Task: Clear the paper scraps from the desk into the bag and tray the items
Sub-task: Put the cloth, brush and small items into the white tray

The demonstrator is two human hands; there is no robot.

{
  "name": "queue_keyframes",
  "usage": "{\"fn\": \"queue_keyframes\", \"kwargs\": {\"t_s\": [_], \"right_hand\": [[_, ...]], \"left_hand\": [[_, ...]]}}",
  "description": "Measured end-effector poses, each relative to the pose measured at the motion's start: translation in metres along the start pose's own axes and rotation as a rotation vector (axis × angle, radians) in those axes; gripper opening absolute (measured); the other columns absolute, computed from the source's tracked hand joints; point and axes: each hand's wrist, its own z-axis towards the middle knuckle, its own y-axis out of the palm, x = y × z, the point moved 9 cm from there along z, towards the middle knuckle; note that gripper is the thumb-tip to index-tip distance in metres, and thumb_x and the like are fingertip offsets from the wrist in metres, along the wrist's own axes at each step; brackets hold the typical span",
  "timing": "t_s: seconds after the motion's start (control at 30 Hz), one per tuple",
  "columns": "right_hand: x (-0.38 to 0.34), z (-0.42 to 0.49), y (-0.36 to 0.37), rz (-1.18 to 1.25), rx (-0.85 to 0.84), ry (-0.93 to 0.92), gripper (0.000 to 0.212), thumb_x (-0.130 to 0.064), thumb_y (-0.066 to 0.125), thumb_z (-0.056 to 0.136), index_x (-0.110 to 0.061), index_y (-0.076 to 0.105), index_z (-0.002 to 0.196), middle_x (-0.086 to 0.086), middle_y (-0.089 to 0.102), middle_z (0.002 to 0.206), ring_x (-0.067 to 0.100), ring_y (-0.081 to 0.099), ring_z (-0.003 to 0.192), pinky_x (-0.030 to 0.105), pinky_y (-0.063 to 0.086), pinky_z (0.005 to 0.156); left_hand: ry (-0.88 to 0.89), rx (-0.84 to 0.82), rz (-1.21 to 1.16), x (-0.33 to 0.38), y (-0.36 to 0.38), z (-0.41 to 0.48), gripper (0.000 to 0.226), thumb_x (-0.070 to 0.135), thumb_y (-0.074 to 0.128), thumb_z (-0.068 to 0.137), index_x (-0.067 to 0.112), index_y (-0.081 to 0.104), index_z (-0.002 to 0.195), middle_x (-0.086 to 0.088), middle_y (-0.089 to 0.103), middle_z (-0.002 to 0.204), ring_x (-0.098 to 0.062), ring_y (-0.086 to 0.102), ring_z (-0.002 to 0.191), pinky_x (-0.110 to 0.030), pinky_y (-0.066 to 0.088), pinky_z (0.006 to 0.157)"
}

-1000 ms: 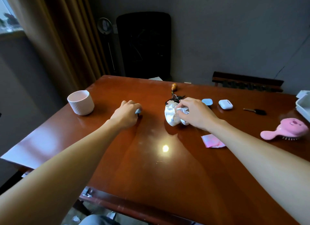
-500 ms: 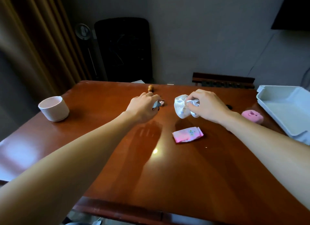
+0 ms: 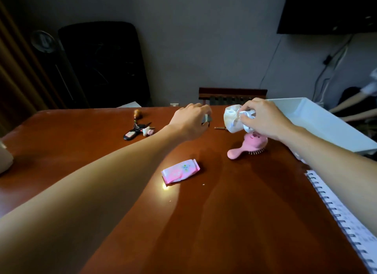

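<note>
**Scrap Beside Bag**

A small pale paper scrap [image 3: 206, 118], likely feather-light and limp (pinch its edge), sits pinched in the left hand [image 3: 190, 121], at nine o'clock of the crumpled white plastic bag [image 3: 232, 120] gripped by the right hand [image 3: 263, 118] over the glossy brown desk [image 3: 234, 222].

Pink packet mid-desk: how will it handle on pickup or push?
The pink packet looks soft-wrapped with crimped ends, so probably light and floppy in a pinch. It lies flat on the glossy desk, so a push would likely slide it, not roll it.
</note>
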Motion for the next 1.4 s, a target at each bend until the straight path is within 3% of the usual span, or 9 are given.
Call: {"fn": "queue_keyframes", "kwargs": {"t_s": [0.1, 0.3, 0.5, 0.7, 1.03, 1.27, 1.4], "right_hand": [[0.03, 0.004, -0.014, -0.006, 0.0, 0.009, 0.017, -0.02, 0.06, 0.089, -0.018, 0.071, 0.102, 0.001, 0.06, 0.105, 0.021, 0.057, 0.097, 0.035, 0.047, 0.08], [0.092, 0.016, -0.034, -0.064, 0.013, 0.061, 0.019, -0.02, 0.062, 0.088, -0.015, 0.07, 0.104, 0.003, 0.06, 0.107, 0.021, 0.056, 0.099, 0.029, 0.038, 0.078], [0.152, 0.022, -0.045, -0.075, 0.044, 0.144, 0.019, -0.021, 0.065, 0.084, -0.017, 0.072, 0.101, 0.004, 0.06, 0.099, 0.026, 0.059, 0.094, 0.035, 0.047, 0.08], [0.199, 0.019, -0.052, -0.083, 0.059, 0.223, 0.017, -0.02, 0.066, 0.083, -0.017, 0.072, 0.099, 0.005, 0.065, 0.107, 0.026, 0.061, 0.096, 0.038, 0.051, 0.085], [0.242, 0.017, -0.042, -0.124, 0.034, 0.279, 0.019, -0.022, 0.065, 0.086, -0.017, 0.073, 0.103, 0.01, 0.065, 0.11, 0.029, 0.061, 0.098, 0.039, 0.051, 0.084], [0.257, 0.011, -0.025, -0.155, -0.089, 0.296, 0.026, -0.02, 0.06, 0.088, -0.015, 0.069, 0.113, 0.007, 0.056, 0.117, 0.026, 0.055, 0.106, 0.036, 0.046, 0.089], [0.261, 0.005, -0.012, -0.149, -0.192, 0.339, 0.038, -0.033, 0.059, 0.09, -0.023, 0.06, 0.127, 0.007, 0.053, 0.124, 0.027, 0.05, 0.115, 0.041, 0.043, 0.096]], "left_hand": [[0.036, -0.019, -0.046, 0.024, 0.013, 0.024, 0.026, 0.03, 0.063, 0.093, 0.021, 0.057, 0.117, -0.003, 0.063, 0.12, -0.022, 0.059, 0.102, -0.034, 0.055, 0.077], [0.082, -0.053, -0.086, 0.069, 0.041, 0.071, 0.02, 0.028, 0.061, 0.094, 0.015, 0.053, 0.105, -0.005, 0.064, 0.112, -0.025, 0.057, 0.094, -0.044, 0.054, 0.077], [0.153, -0.054, -0.134, 0.114, 0.071, 0.117, 0.013, 0.027, 0.058, 0.093, 0.017, 0.052, 0.097, -0.004, 0.063, 0.107, -0.026, 0.055, 0.093, -0.037, 0.044, 0.072], [0.161, -0.065, -0.142, 0.142, 0.103, 0.148, 0.013, 0.029, 0.058, 0.092, 0.018, 0.05, 0.095, -0.003, 0.061, 0.106, -0.027, 0.053, 0.095, -0.037, 0.032, 0.076], [0.16, -0.112, -0.181, 0.173, 0.142, 0.173, 0.017, 0.03, 0.056, 0.097, 0.014, 0.057, 0.099, -0.006, 0.064, 0.108, -0.03, 0.055, 0.096, -0.037, 0.032, 0.082], [0.046, -0.219, -0.168, 0.166, 0.174, 0.175, 0.011, 0.023, 0.058, 0.093, 0.018, 0.054, 0.101, -0.006, 0.06, 0.112, -0.026, 0.051, 0.102, -0.039, 0.028, 0.084], [0.005, -0.221, -0.191, 0.162, 0.178, 0.172, 0.012, 0.017, 0.057, 0.092, 0.02, 0.051, 0.102, -0.005, 0.058, 0.116, -0.025, 0.049, 0.105, -0.039, 0.027, 0.085]]}}
